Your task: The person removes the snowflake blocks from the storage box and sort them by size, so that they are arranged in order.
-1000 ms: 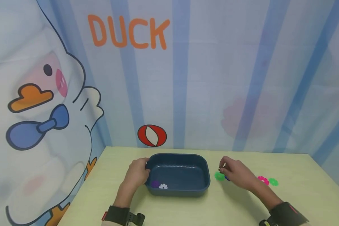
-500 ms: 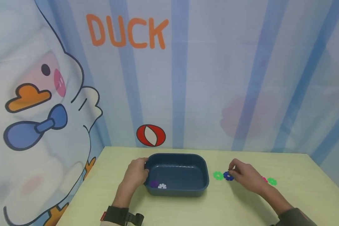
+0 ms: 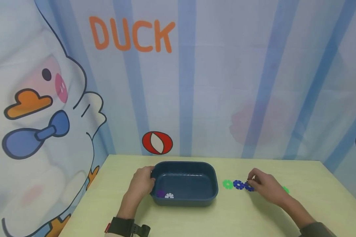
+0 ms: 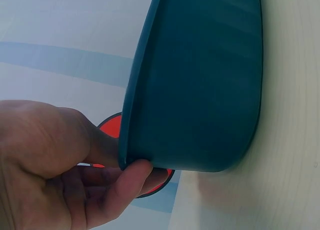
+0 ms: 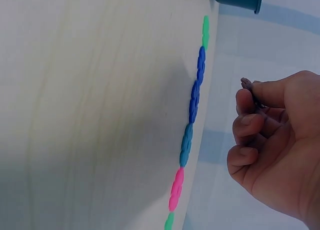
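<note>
My left hand (image 3: 141, 181) grips the left rim of a dark teal plastic basin (image 3: 185, 201), which stands upright on the table. Inside the basin lie a purple snowflake disc (image 3: 161, 193) and a white snowflake disc (image 3: 169, 196). To its right, my right hand (image 3: 267, 186) is raised over a row of flat discs, pinching a small dark snowflake disc (image 5: 247, 84) seen nearly edge-on. The row holds a green disc (image 3: 227, 184), two blue discs (image 3: 238, 184), a light-blue disc (image 5: 186, 145), a pink disc (image 5: 175, 189) and another green disc (image 5: 169, 222). In the head view my right hand covers part of the row.
The pale yellow table (image 3: 195, 220) ends at the back against a hanging cloth (image 3: 207, 82) printed with blue stripes and a duck. Each forearm wears a dark wrist strap (image 3: 123, 226).
My right hand has moved right along the row, uncovering the blue discs and covering the pink one in the head view. My left hand stays on the basin rim.
</note>
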`<move>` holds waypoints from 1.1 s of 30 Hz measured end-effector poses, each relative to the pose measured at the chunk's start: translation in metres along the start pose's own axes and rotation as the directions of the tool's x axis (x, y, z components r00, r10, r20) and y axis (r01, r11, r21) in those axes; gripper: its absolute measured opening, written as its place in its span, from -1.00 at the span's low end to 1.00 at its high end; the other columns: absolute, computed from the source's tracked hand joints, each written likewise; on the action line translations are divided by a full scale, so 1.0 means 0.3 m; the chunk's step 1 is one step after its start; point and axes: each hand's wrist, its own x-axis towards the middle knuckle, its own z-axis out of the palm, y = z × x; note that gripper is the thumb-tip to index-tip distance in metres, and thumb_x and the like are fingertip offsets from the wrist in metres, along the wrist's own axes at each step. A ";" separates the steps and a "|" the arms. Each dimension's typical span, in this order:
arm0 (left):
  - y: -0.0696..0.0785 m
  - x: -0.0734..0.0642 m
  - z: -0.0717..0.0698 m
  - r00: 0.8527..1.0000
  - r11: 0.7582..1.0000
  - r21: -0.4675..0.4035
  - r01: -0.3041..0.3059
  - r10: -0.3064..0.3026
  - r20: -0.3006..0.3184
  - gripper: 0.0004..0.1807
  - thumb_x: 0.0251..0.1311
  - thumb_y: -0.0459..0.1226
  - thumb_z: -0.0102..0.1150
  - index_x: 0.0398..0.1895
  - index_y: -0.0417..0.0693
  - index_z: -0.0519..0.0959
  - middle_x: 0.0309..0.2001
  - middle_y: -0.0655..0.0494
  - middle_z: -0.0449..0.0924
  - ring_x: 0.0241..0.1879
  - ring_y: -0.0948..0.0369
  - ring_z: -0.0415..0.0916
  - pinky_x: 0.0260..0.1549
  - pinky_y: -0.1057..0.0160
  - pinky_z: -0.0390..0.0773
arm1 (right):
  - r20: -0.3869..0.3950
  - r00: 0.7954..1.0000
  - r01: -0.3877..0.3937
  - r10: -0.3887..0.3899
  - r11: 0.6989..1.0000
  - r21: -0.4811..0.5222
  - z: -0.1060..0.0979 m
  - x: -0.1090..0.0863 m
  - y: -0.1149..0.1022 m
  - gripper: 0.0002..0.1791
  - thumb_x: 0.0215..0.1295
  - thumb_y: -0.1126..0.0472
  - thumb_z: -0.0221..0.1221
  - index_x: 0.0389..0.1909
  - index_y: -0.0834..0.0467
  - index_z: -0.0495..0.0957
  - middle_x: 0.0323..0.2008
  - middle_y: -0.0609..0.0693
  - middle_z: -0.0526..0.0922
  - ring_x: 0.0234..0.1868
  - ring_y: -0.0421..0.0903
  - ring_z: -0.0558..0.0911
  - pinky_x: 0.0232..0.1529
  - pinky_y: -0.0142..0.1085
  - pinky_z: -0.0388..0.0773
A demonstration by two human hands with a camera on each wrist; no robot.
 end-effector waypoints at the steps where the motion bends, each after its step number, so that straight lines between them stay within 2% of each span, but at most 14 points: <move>1: 0.001 0.000 0.001 1.000 1.000 0.000 -0.001 0.001 -0.001 -0.54 0.32 -0.52 0.23 0.29 -0.44 0.56 0.22 -0.33 0.67 0.26 -0.21 0.62 0.21 -0.19 0.64 | -0.002 1.000 -0.009 0.009 1.000 -0.002 -0.005 -0.004 0.007 -0.89 0.56 0.28 0.16 0.00 0.19 0.54 -0.42 0.00 0.67 -0.45 -0.14 0.55 -0.45 -0.31 0.46; 4: 0.001 -0.002 0.002 1.000 1.000 -0.004 0.001 -0.001 -0.002 -0.54 0.32 -0.53 0.23 0.29 -0.44 0.56 0.22 -0.34 0.66 0.25 -0.22 0.63 0.21 -0.19 0.64 | -0.014 0.999 -0.033 0.033 0.999 -0.013 -0.020 -0.015 0.031 -0.89 0.56 0.27 0.16 0.00 0.19 0.55 -0.41 0.00 0.67 -0.45 -0.16 0.53 -0.46 -0.31 0.45; 9: 0.000 -0.003 0.006 1.000 1.000 -0.004 -0.010 0.010 -0.007 -0.55 0.31 -0.53 0.24 0.28 -0.44 0.57 0.21 -0.33 0.67 0.25 -0.21 0.63 0.20 -0.19 0.65 | -0.014 0.999 -0.052 0.052 0.999 -0.004 -0.054 -0.037 0.069 -0.87 0.59 0.26 0.13 0.01 0.22 0.55 -0.35 -0.01 0.70 -0.39 -0.13 0.60 -0.45 -0.31 0.49; 12: 0.000 -0.002 0.006 1.000 1.000 -0.003 -0.008 0.008 -0.005 -0.54 0.32 -0.52 0.24 0.29 -0.43 0.58 0.22 -0.32 0.67 0.26 -0.21 0.62 0.22 -0.19 0.64 | -0.016 0.998 -0.054 0.055 0.998 0.007 -0.078 -0.048 0.089 -0.87 0.60 0.27 0.12 0.01 0.23 0.55 -0.41 0.02 0.67 -0.45 -0.14 0.56 -0.48 -0.30 0.45; 17: -0.001 -0.002 0.001 1.000 1.000 -0.001 -0.006 0.006 -0.008 -0.55 0.32 -0.52 0.23 0.28 -0.43 0.58 0.21 -0.33 0.67 0.26 -0.21 0.62 0.22 -0.19 0.64 | -0.044 0.997 -0.067 0.066 0.997 -0.031 -0.112 -0.066 0.132 -0.90 0.58 0.28 0.14 -0.05 0.22 0.58 -0.45 0.01 0.64 -0.51 -0.21 0.42 -0.49 -0.32 0.40; 26: -0.004 0.000 0.000 1.000 1.000 0.005 -0.012 0.012 -0.013 -0.55 0.31 -0.52 0.24 0.28 -0.43 0.58 0.20 -0.33 0.68 0.25 -0.21 0.63 0.21 -0.20 0.64 | -0.057 0.993 -0.109 0.105 0.991 -0.077 -0.166 -0.094 0.225 -0.89 0.58 0.32 0.11 -0.07 0.25 0.59 -0.41 0.00 0.66 -0.47 -0.19 0.49 -0.48 -0.32 0.43; 33: -0.004 -0.001 0.001 1.000 1.000 0.004 -0.010 0.010 -0.009 -0.56 0.32 -0.52 0.24 0.27 -0.43 0.59 0.20 -0.32 0.68 0.25 -0.21 0.63 0.21 -0.19 0.64 | -0.052 0.991 -0.131 0.126 0.986 -0.107 -0.206 -0.110 0.274 -0.86 0.59 0.32 0.07 -0.05 0.27 0.58 -0.46 -0.01 0.60 -0.51 -0.21 0.43 -0.48 -0.32 0.39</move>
